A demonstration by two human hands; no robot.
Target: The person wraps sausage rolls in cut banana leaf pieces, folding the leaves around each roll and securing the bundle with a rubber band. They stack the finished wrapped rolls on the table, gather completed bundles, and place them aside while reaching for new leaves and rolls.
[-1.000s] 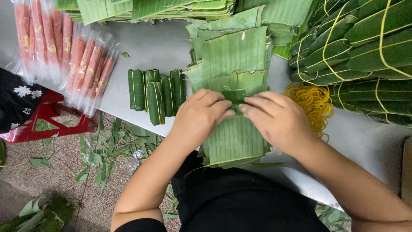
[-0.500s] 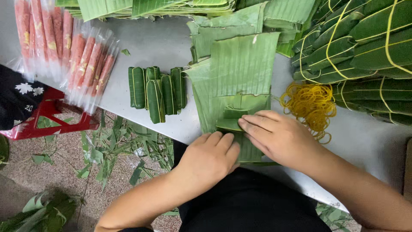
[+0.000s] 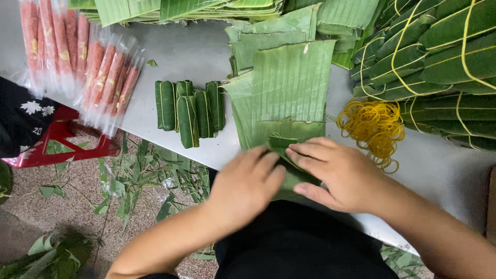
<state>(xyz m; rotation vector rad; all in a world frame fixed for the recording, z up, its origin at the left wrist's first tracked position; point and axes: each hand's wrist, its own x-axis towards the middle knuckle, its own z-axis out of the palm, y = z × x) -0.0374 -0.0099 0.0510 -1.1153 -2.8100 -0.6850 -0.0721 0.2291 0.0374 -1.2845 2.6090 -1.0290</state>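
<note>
Currently my left hand [image 3: 248, 183] and right hand [image 3: 336, 173] press flat, fingers together, rolling a banana leaf [image 3: 289, 93] at the table's [image 3: 196, 49] near edge. 5 wrapped rolls [image 3: 189, 106] lie finished; this 1 is half rolled.

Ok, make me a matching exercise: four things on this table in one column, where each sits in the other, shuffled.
Things:
1. rubber bands
2. small leaf rolls
3. sausage packs
4. leaf sheet

Places:
A. under both hands, at the near edge
B. far left, overhanging the table edge
C. right of the leaf sheet, beside the tied bundles
D. between the sausage packs and the leaf sheet

Pairs: 1-C, 2-D, 3-B, 4-A. The left hand and right hand press on the sheet's folded near end.
</note>
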